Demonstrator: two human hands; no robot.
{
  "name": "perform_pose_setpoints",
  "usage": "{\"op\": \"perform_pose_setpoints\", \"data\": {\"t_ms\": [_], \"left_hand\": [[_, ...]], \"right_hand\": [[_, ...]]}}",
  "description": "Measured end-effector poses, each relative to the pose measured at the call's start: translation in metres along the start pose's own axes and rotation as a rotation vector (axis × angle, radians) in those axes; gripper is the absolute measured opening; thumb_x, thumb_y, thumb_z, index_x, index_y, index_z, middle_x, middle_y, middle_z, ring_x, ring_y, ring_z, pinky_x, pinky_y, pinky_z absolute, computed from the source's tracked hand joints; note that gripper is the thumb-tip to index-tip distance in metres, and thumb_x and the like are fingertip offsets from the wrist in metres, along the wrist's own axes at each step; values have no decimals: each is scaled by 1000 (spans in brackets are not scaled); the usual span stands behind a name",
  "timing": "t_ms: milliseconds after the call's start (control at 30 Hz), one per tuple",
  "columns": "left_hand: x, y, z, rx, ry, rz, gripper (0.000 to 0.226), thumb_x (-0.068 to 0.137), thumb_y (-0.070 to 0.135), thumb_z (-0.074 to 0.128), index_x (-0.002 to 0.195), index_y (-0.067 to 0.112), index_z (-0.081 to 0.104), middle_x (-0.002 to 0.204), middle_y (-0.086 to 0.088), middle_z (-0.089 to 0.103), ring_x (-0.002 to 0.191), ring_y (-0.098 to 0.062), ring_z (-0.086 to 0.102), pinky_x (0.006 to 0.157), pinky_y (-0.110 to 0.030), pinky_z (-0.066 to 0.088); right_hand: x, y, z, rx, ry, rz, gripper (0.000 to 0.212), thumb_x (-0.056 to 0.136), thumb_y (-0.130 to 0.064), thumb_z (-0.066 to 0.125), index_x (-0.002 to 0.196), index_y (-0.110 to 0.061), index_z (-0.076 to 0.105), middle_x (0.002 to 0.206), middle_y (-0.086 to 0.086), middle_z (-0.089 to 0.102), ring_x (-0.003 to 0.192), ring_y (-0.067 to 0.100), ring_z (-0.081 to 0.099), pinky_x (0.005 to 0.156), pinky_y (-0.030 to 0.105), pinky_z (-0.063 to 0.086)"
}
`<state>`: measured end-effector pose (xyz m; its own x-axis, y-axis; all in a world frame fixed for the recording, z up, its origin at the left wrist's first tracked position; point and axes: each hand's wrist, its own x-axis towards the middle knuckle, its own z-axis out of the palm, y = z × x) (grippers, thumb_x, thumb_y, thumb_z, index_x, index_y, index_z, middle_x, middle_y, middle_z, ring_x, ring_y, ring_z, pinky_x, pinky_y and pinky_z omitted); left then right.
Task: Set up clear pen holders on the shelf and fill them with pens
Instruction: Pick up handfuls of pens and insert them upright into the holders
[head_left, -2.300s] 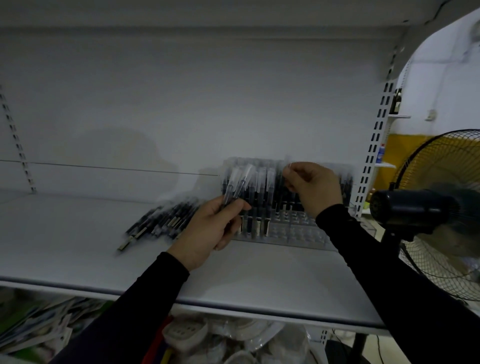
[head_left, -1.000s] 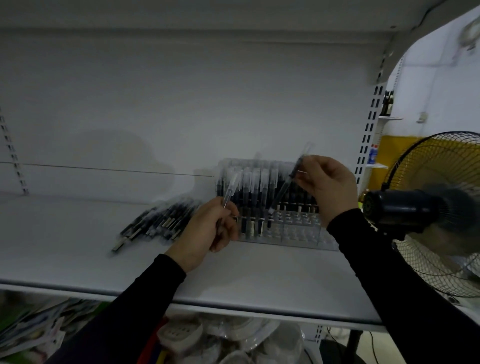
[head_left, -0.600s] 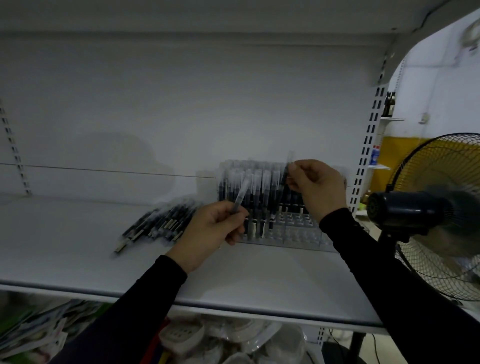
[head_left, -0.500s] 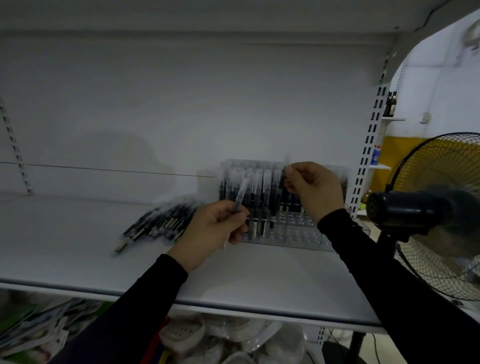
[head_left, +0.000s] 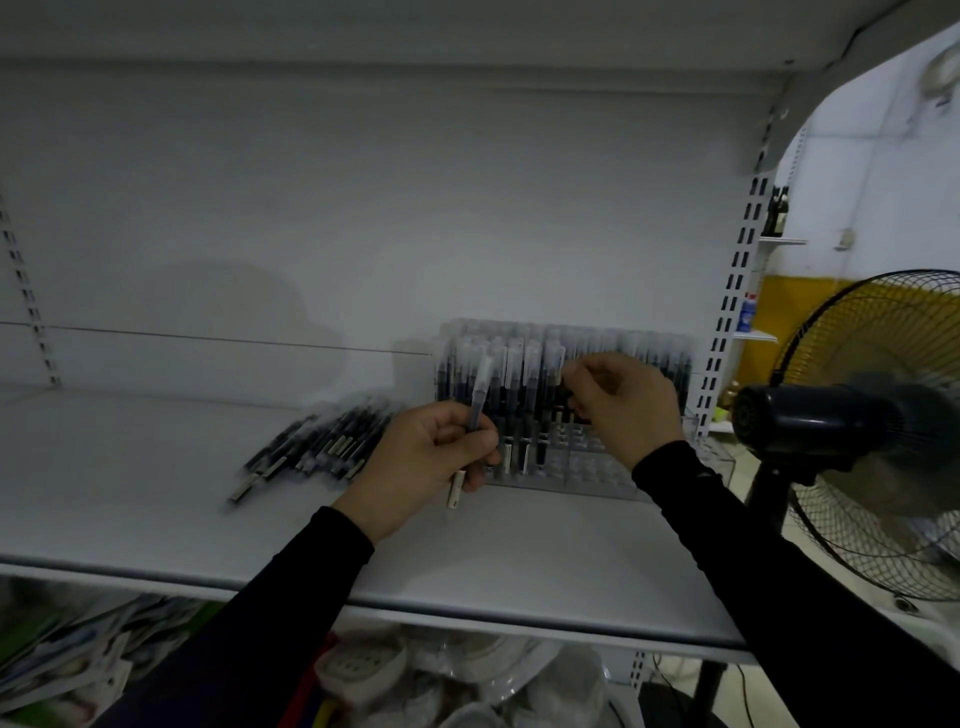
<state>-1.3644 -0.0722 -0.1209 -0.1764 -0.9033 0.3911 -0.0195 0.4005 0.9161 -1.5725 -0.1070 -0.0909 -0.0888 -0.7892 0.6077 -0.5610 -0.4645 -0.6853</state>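
Clear pen holder (head_left: 597, 475), right of centre on the shelf (head_left: 156, 483): rear rows filled, front sockets vacant. One pen (head_left: 470, 431) is gripped upright in the left hand (head_left: 421, 457), ready for handover. Right hand (head_left: 621, 402) fingertips are pinched, apparently seating a pen; blurred. Loose pens (head_left: 317, 441) are piled left-centre as stock.

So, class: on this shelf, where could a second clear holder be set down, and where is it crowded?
The shelf is bare left of the loose pens, and along its front edge. The right rear is crowded: the clear pen holder, the left hand gripping a pen, and the right hand at the standing pens.
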Motion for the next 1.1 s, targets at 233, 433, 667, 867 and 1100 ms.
{"op": "perform_pose_setpoints", "data": {"t_ms": [233,433,667,867,1100], "left_hand": [[-1,5,7,26,25,18,8,82,-1,71,86,-1,65,62,-5,67,46,-16,55,49,-25,49],[-6,8,17,58,20,14,11,80,-1,74,84,0,64,60,-4,65,48,-13,56,50,-23,48],[-7,0,-16,459,107,132,7,88,26,71,90,20,70,77,4,73,69,-6,67,67,-18,51],[4,-17,-78,1075,168,264,37,94,50,53,81,17,61,72,6,56,70,-14,55,66,-28,40],[6,-31,-104,1385,-54,-109,76,88,72,29,136,19,53,145,-6,49,131,-26,45,107,-31,33]], "right_hand": [[-21,-25,0,154,-181,-79,13,87,-38,64,87,-27,71,81,-16,68,72,-6,61,69,7,46],[-25,-37,6,224,-290,-77,16,85,-30,70,82,-15,74,74,6,67,63,11,57,65,24,50],[-11,-37,-10,547,-131,119,12,88,-18,67,77,-15,70,71,0,71,71,14,67,73,26,57],[3,-29,-23,357,92,-6,15,90,-24,65,94,-12,73,76,-5,72,68,8,68,70,18,56],[12,-21,-16,135,91,-52,30,91,-32,62,107,-9,71,87,0,72,78,8,68,81,21,56]]}}
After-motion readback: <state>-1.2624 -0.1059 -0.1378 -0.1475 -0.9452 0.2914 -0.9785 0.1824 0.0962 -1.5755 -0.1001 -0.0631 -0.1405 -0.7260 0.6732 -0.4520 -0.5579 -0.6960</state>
